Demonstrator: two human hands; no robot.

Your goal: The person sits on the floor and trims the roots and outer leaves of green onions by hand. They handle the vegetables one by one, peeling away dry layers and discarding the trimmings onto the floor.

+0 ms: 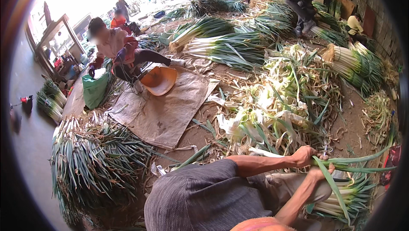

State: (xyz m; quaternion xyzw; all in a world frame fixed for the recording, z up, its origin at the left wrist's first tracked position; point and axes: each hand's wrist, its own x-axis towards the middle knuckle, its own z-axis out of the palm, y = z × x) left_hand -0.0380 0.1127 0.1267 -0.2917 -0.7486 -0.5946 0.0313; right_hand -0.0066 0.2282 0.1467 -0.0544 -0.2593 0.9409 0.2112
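Note:
My left hand [303, 157] is closed around a long green onion [358, 161]. Its white root end shows left of my wrist, and its green leaves stretch to the right. My right hand [320, 172] sits just below, fingers closed at the base of the leaves. From there one long green leaf [339, 194] bends away downward. Under my forearms is my knee [317, 187] in light trousers. Close beyond it lies a heap of green onions [355, 201] with white stems. The fingertips are partly hidden by the leaves.
A large pile of pale stripped leaves [277, 107] lies ahead. An upright stack of green onions [100, 158] stands at left, near a brown sheet [164, 111]. A seated co-worker [113, 45] is beside a yellow hard-hat-shaped object [159, 80] and a green sack [94, 89]. Bundles lie farther back.

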